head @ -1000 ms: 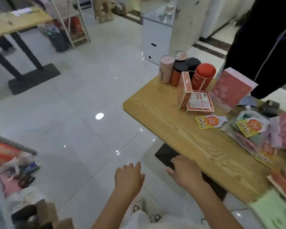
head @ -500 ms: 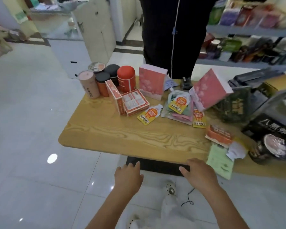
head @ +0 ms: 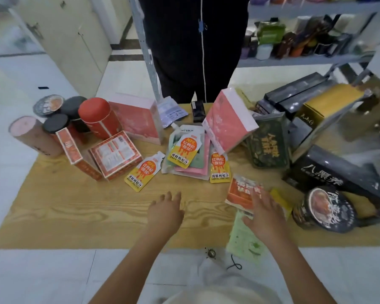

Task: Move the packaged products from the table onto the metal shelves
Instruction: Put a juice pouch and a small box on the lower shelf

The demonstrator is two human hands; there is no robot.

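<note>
Packaged products [head: 183, 150] crowd table [head: 75, 212]; left grip [head: 165, 212] released, right grip [head: 266, 213] released over orange packet [head: 239, 192].

Packages [head: 271, 34] on metal shelves [head: 294, 61]: blurry.

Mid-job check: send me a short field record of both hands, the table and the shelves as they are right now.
left hand: open, over bare wood, holding nothing
right hand: fingers spread over the orange packet; contact unclear
table: wooden, crowded with products
nearby items: yellow pouch, green packet, black tub
metal shelves: behind the table at right, already holding goods
bystander: person in dark clothes at the far edge
</note>
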